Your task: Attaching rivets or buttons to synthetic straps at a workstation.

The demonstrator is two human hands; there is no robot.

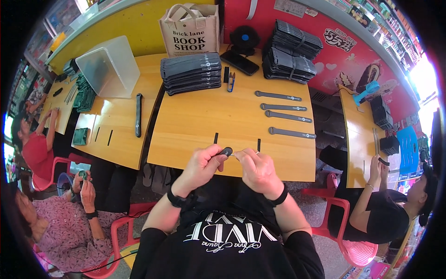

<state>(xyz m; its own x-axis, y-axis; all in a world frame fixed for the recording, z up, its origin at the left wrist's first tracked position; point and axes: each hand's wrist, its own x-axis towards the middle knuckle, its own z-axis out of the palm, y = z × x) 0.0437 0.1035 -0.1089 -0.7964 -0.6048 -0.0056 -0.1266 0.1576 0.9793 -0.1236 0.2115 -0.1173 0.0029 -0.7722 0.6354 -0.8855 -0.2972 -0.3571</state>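
My left hand [203, 163] is closed on a dark strap, whose rounded end [226, 151] pokes out between thumb and forefinger just over the table's near edge. Right beside that end, my right hand [256, 171] is pinched closed; what its fingertips hold is too small to tell. Most of the strap is hidden by the left hand. Several dark grey straps [284, 112] with holed round ends lie side by side on the right of the table [195, 121]. Two thin black strips [216, 138] lie near the front edge.
Bundled grey straps are stacked at the back centre [191, 74] and back right [290, 53]. Between them are a phone [239, 63], blue-handled thread snips [231, 82] and a black fan [245, 40]. A canvas bag [189, 29] stands behind. Co-workers sit left and right.
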